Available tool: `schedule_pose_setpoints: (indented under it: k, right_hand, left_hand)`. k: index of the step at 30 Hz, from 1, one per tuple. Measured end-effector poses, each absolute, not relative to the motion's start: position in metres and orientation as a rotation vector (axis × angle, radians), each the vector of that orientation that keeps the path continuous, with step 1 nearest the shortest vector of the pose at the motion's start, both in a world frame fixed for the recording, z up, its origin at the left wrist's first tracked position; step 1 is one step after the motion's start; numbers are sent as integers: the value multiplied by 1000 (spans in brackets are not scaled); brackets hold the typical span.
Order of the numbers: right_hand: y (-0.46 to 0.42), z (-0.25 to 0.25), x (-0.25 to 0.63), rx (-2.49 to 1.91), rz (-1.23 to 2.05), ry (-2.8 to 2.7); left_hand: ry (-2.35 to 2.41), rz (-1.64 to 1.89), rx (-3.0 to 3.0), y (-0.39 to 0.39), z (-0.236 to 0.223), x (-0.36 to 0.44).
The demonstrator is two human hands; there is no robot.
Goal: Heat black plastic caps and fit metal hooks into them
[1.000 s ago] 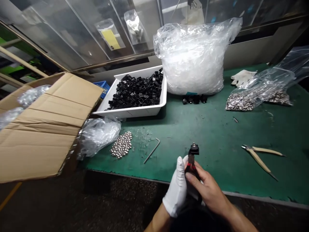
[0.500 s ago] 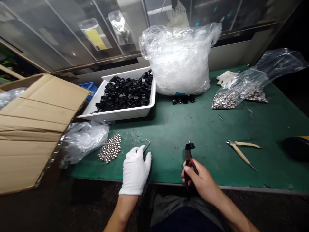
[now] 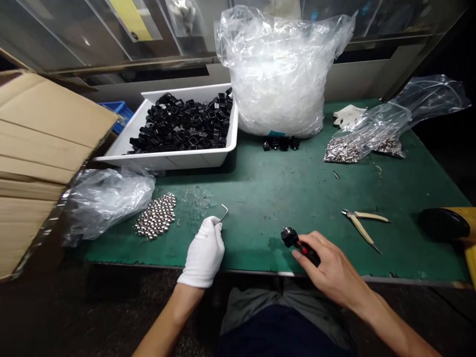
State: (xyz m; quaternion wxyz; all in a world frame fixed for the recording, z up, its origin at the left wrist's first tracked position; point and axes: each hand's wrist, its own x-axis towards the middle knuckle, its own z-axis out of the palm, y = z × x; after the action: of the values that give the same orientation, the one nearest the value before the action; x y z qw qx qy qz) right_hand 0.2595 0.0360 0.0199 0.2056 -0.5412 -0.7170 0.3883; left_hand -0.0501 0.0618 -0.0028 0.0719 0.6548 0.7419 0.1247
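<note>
My left hand (image 3: pixel 204 253), in a white glove, is closed over the long end of a bent metal hex key (image 3: pixel 223 212) on the green mat; only the key's hooked tip shows. My right hand (image 3: pixel 327 265), bare, grips red-handled pliers (image 3: pixel 302 247) whose jaws clamp a small black plastic part (image 3: pixel 287 234), held low over the mat near the front edge. A pile of steel balls (image 3: pixel 156 222) lies just left of my left hand.
A white tray (image 3: pixel 178 159) of black parts stands at the back, beside a big clear bag (image 3: pixel 278 74). A bag of metal pieces (image 3: pixel 357 144), tan-handled cutters (image 3: pixel 362 223), a cardboard box (image 3: pixel 40 153) and crumpled plastic (image 3: pixel 104 198) surround the work area.
My left hand left the pliers, moved left to the hex key and closed on it. My right hand tilted the pliers and black part down toward the mat.
</note>
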Motion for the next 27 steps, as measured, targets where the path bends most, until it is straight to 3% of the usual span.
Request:
schedule_pose_setpoints:
  k: [6,13,27]
  right_hand:
    - [35,18,271,-1409,1184,-2148]
    - [39,21,272,-1396,1208,-2284]
    - [45,40,268,-1446,1153,-2495]
  left_hand:
    - [1603,773,1188,21,46,-1]
    - [1218,776,656,7,52,22]
    - [1135,713,525,2,35,19]
